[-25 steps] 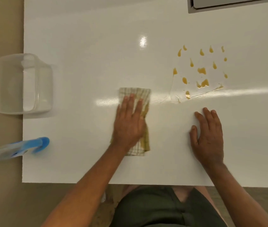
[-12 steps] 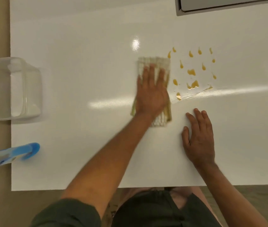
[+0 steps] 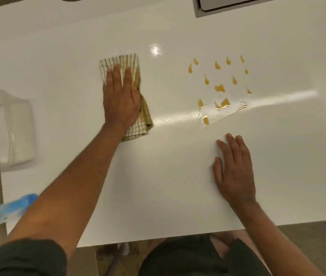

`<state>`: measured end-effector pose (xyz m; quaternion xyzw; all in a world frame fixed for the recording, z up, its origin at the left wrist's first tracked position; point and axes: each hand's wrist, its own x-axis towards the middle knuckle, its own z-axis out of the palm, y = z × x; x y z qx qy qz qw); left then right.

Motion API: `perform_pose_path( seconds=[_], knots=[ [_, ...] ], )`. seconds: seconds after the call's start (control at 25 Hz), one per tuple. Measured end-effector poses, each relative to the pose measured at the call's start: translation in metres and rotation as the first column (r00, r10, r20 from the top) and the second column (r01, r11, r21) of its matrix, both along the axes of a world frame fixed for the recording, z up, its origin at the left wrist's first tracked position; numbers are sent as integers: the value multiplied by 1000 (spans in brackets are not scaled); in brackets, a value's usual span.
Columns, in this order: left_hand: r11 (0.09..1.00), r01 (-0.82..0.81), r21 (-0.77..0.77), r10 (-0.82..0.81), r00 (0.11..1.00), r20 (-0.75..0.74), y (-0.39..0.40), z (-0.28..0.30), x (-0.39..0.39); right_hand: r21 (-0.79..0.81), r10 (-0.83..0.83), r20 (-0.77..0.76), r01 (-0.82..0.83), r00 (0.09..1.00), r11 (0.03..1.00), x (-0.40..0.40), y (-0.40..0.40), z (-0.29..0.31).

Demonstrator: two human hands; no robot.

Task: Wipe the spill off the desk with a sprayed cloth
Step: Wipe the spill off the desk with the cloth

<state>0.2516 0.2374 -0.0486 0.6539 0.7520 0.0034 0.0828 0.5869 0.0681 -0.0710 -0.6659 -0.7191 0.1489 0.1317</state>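
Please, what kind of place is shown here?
Probably a home or office desk: a plain white desk, a grey device's corner at its far edge, and a clear plastic container beside it.

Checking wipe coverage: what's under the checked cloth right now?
Around the folded green-and-white checked cloth only bare white desk shows. The left hand presses flat on it. The amber droplet spill lies apart, to its right. The desk directly beneath is hidden.

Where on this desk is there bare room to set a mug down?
Bare white desk lies beyond the checked cloth and between both hands, left hand and right hand. Avoid the amber spill drops and the clear plastic tub at the left edge.
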Motion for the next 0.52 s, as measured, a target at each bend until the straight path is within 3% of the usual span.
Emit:
perform_pose_path(
  seconds=[0.12, 0.24, 0.4, 0.52],
  knots=[
    [997, -78, 3, 78, 997, 12, 75, 6, 28, 25, 10, 14, -10, 1000, 1000, 1, 0, -1],
    [1000, -11, 15, 10, 999, 38, 95, 9, 86, 14, 6, 13, -6, 1000, 1000, 2, 0, -2],
    [975, 222, -12, -220, 972, 84, 14, 13, 149, 13, 19, -8, -19, 1000, 1000, 3, 0, -1],
    [972, 235, 1, -235, 970, 71, -65, 5, 109, 25, 22, -25, -21, 999, 999, 5, -1, -2]
  ],
)
